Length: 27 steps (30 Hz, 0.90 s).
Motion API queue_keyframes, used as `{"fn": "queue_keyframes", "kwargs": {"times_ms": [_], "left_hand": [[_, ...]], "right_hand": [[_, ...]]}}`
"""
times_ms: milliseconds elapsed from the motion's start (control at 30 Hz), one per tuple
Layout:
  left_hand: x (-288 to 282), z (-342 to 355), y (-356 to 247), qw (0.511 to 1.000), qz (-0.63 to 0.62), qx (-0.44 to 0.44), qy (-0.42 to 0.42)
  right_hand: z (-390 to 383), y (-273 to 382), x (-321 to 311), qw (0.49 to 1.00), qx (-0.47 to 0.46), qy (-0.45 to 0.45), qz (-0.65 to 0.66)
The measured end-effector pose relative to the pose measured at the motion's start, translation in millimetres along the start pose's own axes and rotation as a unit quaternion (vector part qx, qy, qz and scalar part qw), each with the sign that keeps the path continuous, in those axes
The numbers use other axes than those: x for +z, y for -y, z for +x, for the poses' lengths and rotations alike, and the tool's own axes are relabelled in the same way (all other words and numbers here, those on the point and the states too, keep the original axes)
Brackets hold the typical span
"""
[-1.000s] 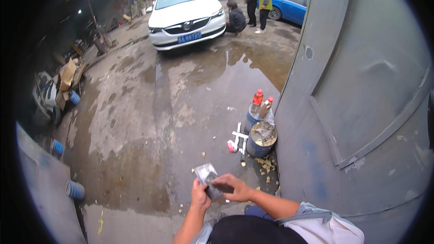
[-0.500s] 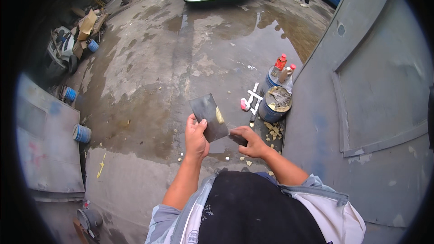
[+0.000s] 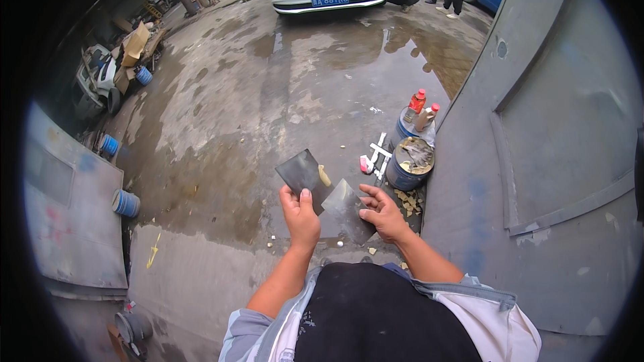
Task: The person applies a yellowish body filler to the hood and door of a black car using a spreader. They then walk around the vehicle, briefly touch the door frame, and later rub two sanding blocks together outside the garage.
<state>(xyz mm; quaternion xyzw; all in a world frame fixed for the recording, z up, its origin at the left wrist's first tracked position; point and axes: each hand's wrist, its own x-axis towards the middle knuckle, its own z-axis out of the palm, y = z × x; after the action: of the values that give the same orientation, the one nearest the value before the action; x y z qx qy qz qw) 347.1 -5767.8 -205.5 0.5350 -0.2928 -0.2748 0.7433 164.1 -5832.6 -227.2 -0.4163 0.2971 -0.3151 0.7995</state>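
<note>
My left hand (image 3: 302, 220) grips a dark, flat rectangular plate (image 3: 300, 170), thumb on its upper face. A dab of yellowish putty (image 3: 324, 175) sits at the plate's right edge. Between the thumb and fingers of my right hand (image 3: 386, 218) is a thin grey putty spreader (image 3: 348, 213), its face turned up, with a pale yellowish smear near its far edge. The spreader's left corner overlaps the plate's near right edge; whether they touch I cannot tell.
To the right stands an open bucket (image 3: 402, 179) crusted with putty, beside another bucket (image 3: 401, 129) carrying two red-capped bottles (image 3: 417, 101). Dried flakes lie below. A grey panel (image 3: 463, 181) rises at right, another (image 3: 74, 208) at left. Ahead are a white car (image 3: 327, 1) and several people.
My right hand has turned the spreader from nearly edge-on to face up and drawn it slightly toward me. The putty dab on the plate has shifted and now bulges at its edge.
</note>
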Motion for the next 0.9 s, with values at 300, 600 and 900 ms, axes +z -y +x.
{"fn": "queue_keyframes", "kwargs": {"times_ms": [300, 600, 900], "left_hand": [[12.1, -29.1, 17.9, 0.97, 0.178, 0.103, 0.126], [-50.4, -27.1, 73.5, 0.93, 0.355, 0.004, 0.092], [-53.4, -1.8, 57.9, 0.947, -0.09, -0.308, 0.001]], "right_hand": [[7.6, -8.1, -36.0, 0.973, -0.119, -0.084, -0.18], [-50.5, -99.5, -218.3, 0.616, 0.242, -0.159, -0.733], [-23.9, -34.3, -140.7, 0.674, -0.228, -0.085, -0.698]]}}
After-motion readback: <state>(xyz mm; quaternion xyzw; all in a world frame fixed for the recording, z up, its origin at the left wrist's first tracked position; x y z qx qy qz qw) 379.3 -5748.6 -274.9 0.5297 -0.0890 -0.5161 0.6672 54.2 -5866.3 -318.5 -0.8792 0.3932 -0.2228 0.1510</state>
